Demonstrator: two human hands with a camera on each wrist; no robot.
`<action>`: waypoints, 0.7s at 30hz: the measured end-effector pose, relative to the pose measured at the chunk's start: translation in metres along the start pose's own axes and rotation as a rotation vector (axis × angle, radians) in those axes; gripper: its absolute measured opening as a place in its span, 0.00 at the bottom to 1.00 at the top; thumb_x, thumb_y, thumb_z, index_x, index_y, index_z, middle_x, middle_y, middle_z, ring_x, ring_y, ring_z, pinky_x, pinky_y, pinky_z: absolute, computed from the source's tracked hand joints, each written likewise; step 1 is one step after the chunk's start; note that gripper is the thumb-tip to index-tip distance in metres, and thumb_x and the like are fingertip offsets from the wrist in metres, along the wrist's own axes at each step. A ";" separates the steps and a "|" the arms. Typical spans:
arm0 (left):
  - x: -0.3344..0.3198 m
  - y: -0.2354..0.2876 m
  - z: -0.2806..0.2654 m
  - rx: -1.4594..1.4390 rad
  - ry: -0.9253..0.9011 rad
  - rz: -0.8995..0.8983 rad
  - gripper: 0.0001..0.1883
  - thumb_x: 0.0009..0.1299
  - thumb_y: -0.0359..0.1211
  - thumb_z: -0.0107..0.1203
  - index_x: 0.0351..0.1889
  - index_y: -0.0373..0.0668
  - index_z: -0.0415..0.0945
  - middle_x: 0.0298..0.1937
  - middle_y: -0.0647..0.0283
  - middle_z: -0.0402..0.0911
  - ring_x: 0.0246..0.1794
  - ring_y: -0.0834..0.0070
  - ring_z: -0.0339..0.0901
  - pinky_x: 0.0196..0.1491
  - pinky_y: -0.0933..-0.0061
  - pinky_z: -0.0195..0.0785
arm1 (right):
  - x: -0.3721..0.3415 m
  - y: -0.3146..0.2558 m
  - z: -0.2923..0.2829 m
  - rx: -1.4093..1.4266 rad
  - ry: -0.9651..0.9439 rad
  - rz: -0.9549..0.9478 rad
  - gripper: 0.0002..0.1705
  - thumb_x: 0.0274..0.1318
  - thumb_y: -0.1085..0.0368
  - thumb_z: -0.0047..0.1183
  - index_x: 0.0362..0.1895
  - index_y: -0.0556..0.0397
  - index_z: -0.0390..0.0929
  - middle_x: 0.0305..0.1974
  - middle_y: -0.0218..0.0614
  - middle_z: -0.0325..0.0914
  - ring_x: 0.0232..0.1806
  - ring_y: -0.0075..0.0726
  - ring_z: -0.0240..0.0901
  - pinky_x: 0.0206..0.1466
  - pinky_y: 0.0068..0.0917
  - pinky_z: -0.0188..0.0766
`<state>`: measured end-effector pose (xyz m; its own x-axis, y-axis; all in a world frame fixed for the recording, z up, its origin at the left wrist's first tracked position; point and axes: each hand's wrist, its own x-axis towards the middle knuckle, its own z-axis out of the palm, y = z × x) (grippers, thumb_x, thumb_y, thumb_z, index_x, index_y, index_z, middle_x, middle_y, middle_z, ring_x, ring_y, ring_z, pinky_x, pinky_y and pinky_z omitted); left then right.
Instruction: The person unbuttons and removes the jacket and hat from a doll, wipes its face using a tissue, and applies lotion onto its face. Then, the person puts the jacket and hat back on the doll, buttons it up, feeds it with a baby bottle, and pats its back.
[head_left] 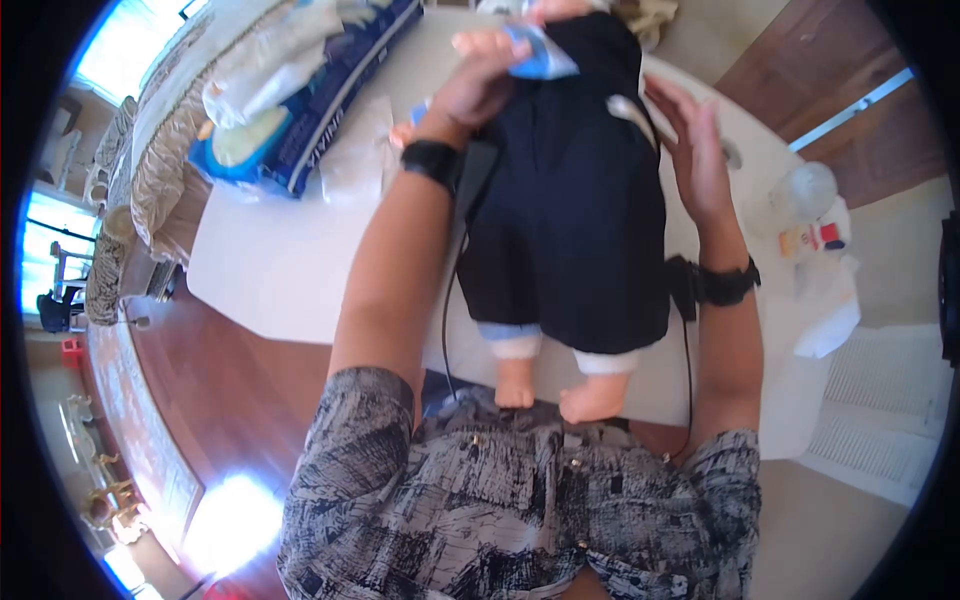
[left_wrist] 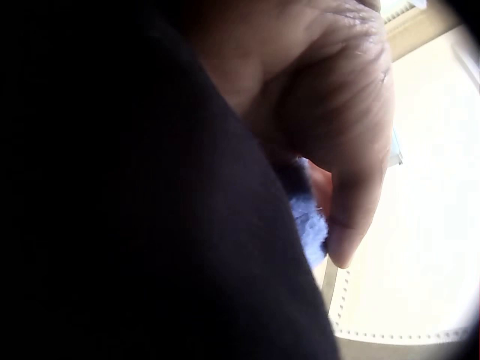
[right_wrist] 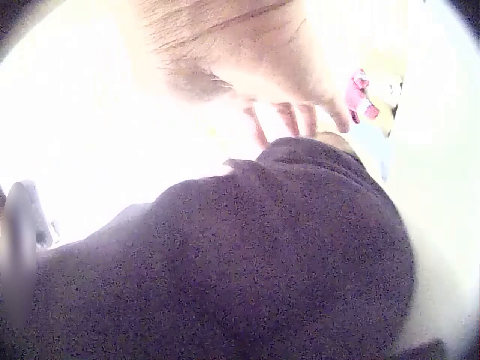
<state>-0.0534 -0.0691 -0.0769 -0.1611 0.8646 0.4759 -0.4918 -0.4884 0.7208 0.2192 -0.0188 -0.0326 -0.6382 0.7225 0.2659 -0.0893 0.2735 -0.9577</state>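
A baby doll lies on the white table (head_left: 270, 270), its bare feet (head_left: 590, 397) pointing toward the person. Loose black pants (head_left: 570, 200) cover its legs, with white and light-blue cuffs showing below. At the doll's upper left, the left hand (head_left: 480, 88) is beside light-blue cloth (head_left: 545, 55), its fingers extended. In the left wrist view, the thumb (left_wrist: 356, 195) points down next to blue fabric (left_wrist: 307, 225). On the other side, the right hand (head_left: 700, 150) has loosely bent fingers at the edge of the dark fabric (right_wrist: 285, 247). The doll's upper body is mostly hidden.
A dark-blue package (head_left: 325, 120) and a wipes pack (head_left: 245, 140) lie at the table's back left. Along the right edge are a clear rounded container (head_left: 805, 190), a small red-capped bottle (head_left: 805, 240) and white paper (head_left: 832, 305). Cables hang from both wrists.
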 end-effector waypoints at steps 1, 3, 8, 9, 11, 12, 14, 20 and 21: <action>0.004 -0.002 0.009 0.010 -0.014 -0.023 0.10 0.65 0.29 0.61 0.42 0.43 0.74 0.54 0.64 0.71 0.50 0.79 0.68 0.57 0.74 0.61 | 0.000 -0.010 -0.008 -0.111 -0.063 0.048 0.41 0.70 0.35 0.21 0.71 0.51 0.57 0.71 0.40 0.58 0.73 0.38 0.52 0.73 0.38 0.47; 0.008 0.002 0.028 0.129 -0.125 -0.019 0.15 0.64 0.28 0.62 0.48 0.40 0.73 0.52 0.65 0.71 0.48 0.78 0.69 0.56 0.76 0.61 | -0.008 -0.042 -0.009 -0.293 -0.208 0.135 0.40 0.68 0.40 0.37 0.73 0.53 0.52 0.73 0.42 0.53 0.74 0.40 0.50 0.73 0.36 0.48; 0.013 0.023 0.090 0.379 -0.257 -0.087 0.18 0.64 0.32 0.65 0.50 0.40 0.75 0.52 0.66 0.75 0.57 0.78 0.69 0.60 0.74 0.61 | -0.024 -0.053 -0.014 -0.658 -0.320 0.015 0.53 0.56 0.47 0.60 0.74 0.60 0.44 0.70 0.58 0.53 0.69 0.51 0.59 0.71 0.37 0.54; 0.016 0.015 0.089 0.411 -0.317 -0.077 0.25 0.64 0.34 0.65 0.58 0.41 0.71 0.56 0.66 0.74 0.58 0.77 0.69 0.62 0.73 0.59 | -0.026 -0.054 -0.013 -0.654 -0.327 0.066 0.55 0.55 0.47 0.61 0.74 0.61 0.44 0.70 0.59 0.52 0.68 0.53 0.60 0.71 0.38 0.55; 0.018 0.006 0.091 0.481 -0.393 -0.080 0.25 0.65 0.35 0.65 0.59 0.41 0.70 0.58 0.66 0.73 0.60 0.77 0.68 0.65 0.72 0.58 | -0.030 -0.047 -0.020 -0.638 -0.321 0.086 0.54 0.57 0.49 0.59 0.74 0.63 0.41 0.70 0.61 0.50 0.70 0.53 0.58 0.70 0.39 0.56; 0.019 0.003 0.091 0.521 -0.425 -0.083 0.28 0.65 0.35 0.64 0.62 0.41 0.68 0.62 0.63 0.71 0.64 0.73 0.66 0.68 0.70 0.54 | -0.032 -0.043 -0.023 -0.601 -0.311 0.108 0.54 0.57 0.49 0.59 0.74 0.63 0.41 0.70 0.61 0.50 0.70 0.53 0.57 0.71 0.39 0.56; 0.019 0.003 0.096 0.610 -0.473 -0.055 0.31 0.66 0.37 0.63 0.65 0.40 0.65 0.66 0.61 0.68 0.67 0.71 0.62 0.70 0.68 0.50 | -0.035 -0.030 -0.029 -0.650 -0.298 0.087 0.53 0.58 0.50 0.58 0.74 0.64 0.39 0.71 0.60 0.47 0.71 0.53 0.56 0.71 0.39 0.57; 0.017 -0.007 0.095 0.887 -0.663 0.046 0.30 0.66 0.36 0.62 0.66 0.44 0.66 0.66 0.59 0.68 0.71 0.65 0.57 0.73 0.64 0.43 | -0.051 0.000 -0.036 -0.504 -0.229 0.255 0.50 0.61 0.42 0.51 0.70 0.68 0.47 0.68 0.53 0.56 0.72 0.43 0.50 0.73 0.32 0.48; 0.017 -0.011 0.093 0.895 -0.672 0.051 0.30 0.65 0.38 0.62 0.66 0.45 0.67 0.65 0.59 0.69 0.72 0.63 0.56 0.74 0.58 0.38 | -0.052 -0.005 -0.033 -0.484 -0.212 0.331 0.49 0.61 0.41 0.51 0.70 0.68 0.48 0.67 0.52 0.57 0.71 0.42 0.51 0.73 0.31 0.48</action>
<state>0.0292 -0.0605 -0.0296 0.4641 0.7339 0.4960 0.3386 -0.6644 0.6663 0.2784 -0.0363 -0.0380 -0.7153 0.6898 -0.1115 0.4641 0.3497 -0.8138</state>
